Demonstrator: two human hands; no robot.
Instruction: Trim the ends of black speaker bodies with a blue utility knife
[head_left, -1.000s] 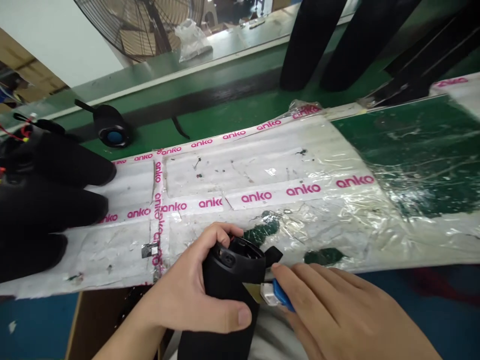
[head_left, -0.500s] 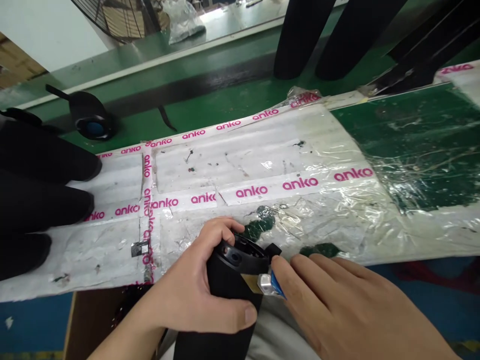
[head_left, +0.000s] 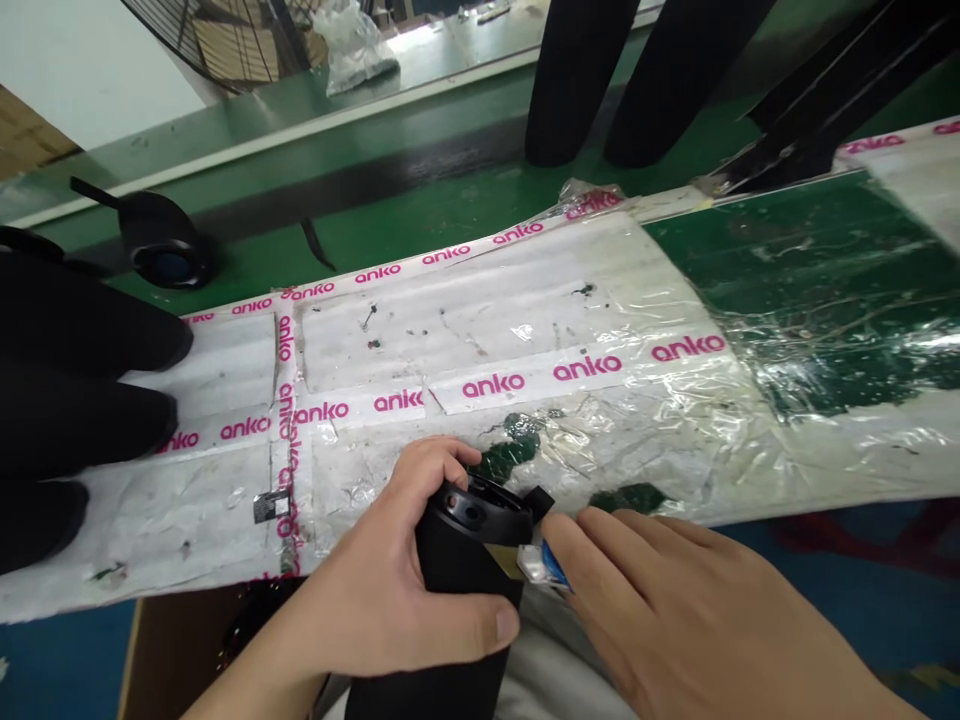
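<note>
My left hand (head_left: pixel 386 590) is wrapped around a black cylindrical speaker body (head_left: pixel 450 610), held upright at the near edge of the bench. Its open top end (head_left: pixel 480 505) faces away from me, and a small black tab (head_left: pixel 538 497) sticks out at its right. My right hand (head_left: pixel 675 610) pinches a small tool with a blue handle and a silvery tip (head_left: pixel 544 565), pressed against a tan patch (head_left: pixel 504 560) on the cylinder's side, just under the rim.
The bench top (head_left: pixel 525 330) is covered with white sheet, clear film and pink "anko" tape. Black fabric-covered cylinders (head_left: pixel 75 400) lie at the left. A round black part (head_left: pixel 161 255) rests on the green conveyor. Dark upright tubes (head_left: pixel 615 70) stand behind, with a fan (head_left: pixel 217 40) at top left.
The view has shifted slightly. Both hands keep their grip. The tool tip has stayed against the cylinder's side near the rim.
</note>
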